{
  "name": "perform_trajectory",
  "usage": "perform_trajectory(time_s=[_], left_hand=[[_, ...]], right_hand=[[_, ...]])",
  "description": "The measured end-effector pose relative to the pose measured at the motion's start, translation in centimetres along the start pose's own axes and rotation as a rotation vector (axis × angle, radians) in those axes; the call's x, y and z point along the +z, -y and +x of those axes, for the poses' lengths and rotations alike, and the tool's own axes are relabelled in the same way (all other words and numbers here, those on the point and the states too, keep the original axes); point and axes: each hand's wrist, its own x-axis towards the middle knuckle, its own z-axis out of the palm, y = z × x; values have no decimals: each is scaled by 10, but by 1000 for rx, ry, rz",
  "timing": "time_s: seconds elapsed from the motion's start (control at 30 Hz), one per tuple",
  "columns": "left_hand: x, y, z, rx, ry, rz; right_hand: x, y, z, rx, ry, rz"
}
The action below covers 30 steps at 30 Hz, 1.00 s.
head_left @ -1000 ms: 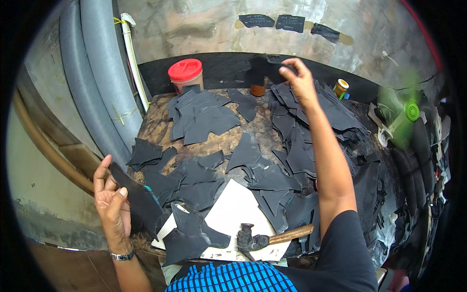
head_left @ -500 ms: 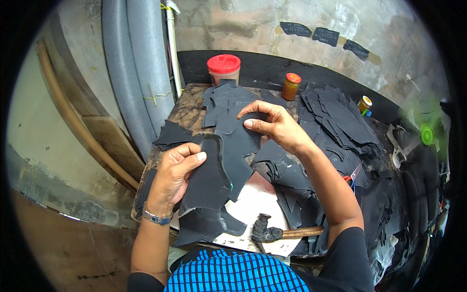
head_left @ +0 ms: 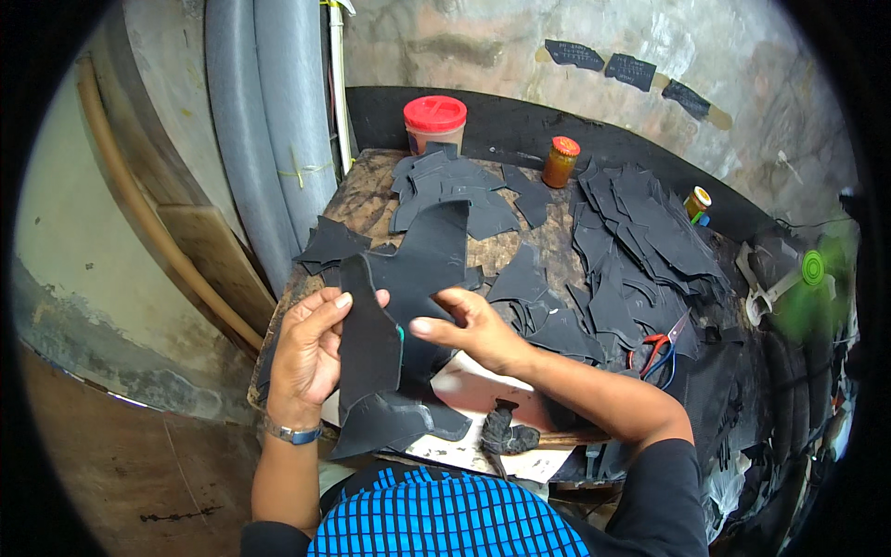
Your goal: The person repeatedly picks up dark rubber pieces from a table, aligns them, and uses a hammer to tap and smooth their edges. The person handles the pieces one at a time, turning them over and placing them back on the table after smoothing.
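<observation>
Left hand [head_left: 311, 348] and right hand [head_left: 473, 325] both pinch a black leather piece [head_left: 404, 316] above the table [head_left: 362, 200]; long axis runs near-to-far, top tilting right.

Both hands hold a large black leather piece [head_left: 399, 316] up over the near edge of the table [head_left: 367, 190]. The left hand [head_left: 311, 353] grips its left edge, thumb on top; the right hand [head_left: 469, 325] pinches it from the right, with a thin green line showing along a seam between them. Behind it, more black cut pieces [head_left: 640, 241] lie scattered and stacked across the table. A red-lidded jar [head_left: 434, 121] and a small orange-lidded jar [head_left: 560, 161] stand at the far edge. Red-handled scissors [head_left: 657, 345] lie to the right, and a hammer [head_left: 509, 432] rests on a white sheet [head_left: 464, 385] near the person's body.
</observation>
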Motion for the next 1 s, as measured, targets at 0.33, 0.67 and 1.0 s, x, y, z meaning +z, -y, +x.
perform_trajectory(time_s=[0.33, 0.67, 1.0], left_hand=[[-23, -21, -46, 37, -114, 245], [-29, -4, -43, 26, -59, 378], [-23, -2, -44, -20, -40, 314]], right_hand=[[23, -7, 10, 30, -32, 231], [22, 10, 8, 195, -37, 411], [36, -1, 20, 142, -71, 408]])
